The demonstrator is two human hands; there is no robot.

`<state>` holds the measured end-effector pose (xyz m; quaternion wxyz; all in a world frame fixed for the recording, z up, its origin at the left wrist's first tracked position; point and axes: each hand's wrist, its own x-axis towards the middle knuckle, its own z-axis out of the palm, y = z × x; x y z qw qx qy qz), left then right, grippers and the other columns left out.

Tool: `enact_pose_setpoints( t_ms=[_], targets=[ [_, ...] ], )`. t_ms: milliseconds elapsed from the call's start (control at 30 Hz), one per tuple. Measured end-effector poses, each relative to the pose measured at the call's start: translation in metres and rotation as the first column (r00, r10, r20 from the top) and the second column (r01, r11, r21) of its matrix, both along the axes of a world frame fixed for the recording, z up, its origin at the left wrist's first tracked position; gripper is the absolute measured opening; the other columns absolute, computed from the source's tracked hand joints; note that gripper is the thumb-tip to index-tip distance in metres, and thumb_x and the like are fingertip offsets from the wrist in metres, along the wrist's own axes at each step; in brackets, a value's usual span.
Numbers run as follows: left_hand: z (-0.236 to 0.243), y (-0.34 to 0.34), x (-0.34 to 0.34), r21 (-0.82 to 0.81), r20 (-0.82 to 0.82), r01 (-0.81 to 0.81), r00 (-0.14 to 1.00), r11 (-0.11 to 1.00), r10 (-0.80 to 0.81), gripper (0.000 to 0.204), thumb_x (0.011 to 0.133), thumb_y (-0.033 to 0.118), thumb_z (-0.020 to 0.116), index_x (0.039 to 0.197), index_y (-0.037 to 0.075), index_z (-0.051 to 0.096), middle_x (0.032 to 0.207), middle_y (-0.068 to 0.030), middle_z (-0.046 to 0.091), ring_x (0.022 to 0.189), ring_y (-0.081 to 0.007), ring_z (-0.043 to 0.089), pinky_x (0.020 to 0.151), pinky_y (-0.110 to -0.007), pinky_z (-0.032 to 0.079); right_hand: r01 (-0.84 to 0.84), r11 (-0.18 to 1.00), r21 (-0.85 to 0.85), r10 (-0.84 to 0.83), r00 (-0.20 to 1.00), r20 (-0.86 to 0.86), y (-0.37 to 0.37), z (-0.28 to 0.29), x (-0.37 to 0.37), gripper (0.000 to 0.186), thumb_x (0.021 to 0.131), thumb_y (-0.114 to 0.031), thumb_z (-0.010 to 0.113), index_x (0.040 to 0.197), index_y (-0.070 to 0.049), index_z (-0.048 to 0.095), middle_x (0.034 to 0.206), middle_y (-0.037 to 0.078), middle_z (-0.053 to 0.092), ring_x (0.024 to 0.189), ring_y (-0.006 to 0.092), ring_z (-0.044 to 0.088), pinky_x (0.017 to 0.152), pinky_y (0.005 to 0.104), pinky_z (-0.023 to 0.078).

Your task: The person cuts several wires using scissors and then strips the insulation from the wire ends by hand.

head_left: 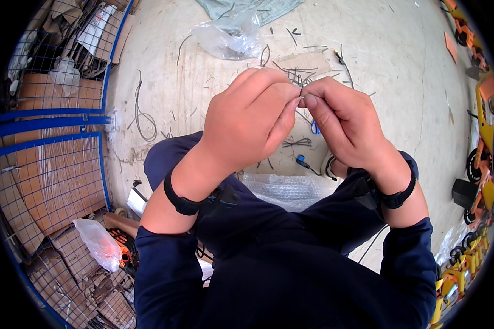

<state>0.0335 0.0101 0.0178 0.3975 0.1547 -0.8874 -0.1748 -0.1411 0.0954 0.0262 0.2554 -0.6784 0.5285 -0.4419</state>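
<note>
My left hand (246,118) and my right hand (347,118) meet fingertip to fingertip above the floor. Both are closed in a pinch on a short thin dark wire (301,82), whose upper part sticks up between them. The fingers hide most of it. Beyond the hands, many cut pieces of dark wire (307,71) lie scattered on and around a flat piece of cardboard (313,61). Below the fingers, the blue handle of a tool (315,128) shows, along with a bundle of short wires (297,142) and a blue-ended cable connector (302,159).
Bubble wrap (285,189) lies between my legs. A clear plastic bag (230,41) and grey-green cloth (252,8) are at the far side. A looped cable (142,118) lies left, near a blue mesh cage (82,118) of cardboard. Yellow-and-orange wheeled equipment (483,142) lines the right.
</note>
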Motion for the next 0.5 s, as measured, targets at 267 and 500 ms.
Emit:
enact_pose_setpoints(
  t_ms=[267,500],
  targets=[
    [0.0,0.004,-0.001,-0.058,-0.021,-0.051,0.999,0.997,0.05,0.023,0.062,-0.004,0.069,0.082,0.005,0.063,0.08,-0.0072,0.062,0.07,-0.0258,0.059,0.061,-0.034,0.048,-0.032,0.998,0.046,0.032,0.999,-0.006,0.003,0.001,0.0,0.005,0.092,-0.005,0.056,0.093,-0.003,0.06,0.08,0.012,0.061,0.068,0.0308,0.061,0.06,0.0339,0.048],
    [0.005,-0.011,0.004,-0.019,0.023,-0.184,0.983,0.983,0.185,0.016,0.067,-0.003,0.066,0.081,0.004,0.062,0.077,-0.0075,0.06,0.067,-0.0235,0.057,0.059,-0.031,0.047,-0.037,0.988,0.151,0.005,0.979,0.204,0.007,0.009,0.002,0.01,0.094,-0.008,0.054,0.093,-0.001,0.061,0.082,0.008,0.064,0.069,0.0183,0.061,0.062,0.0294,0.047]
  ],
)
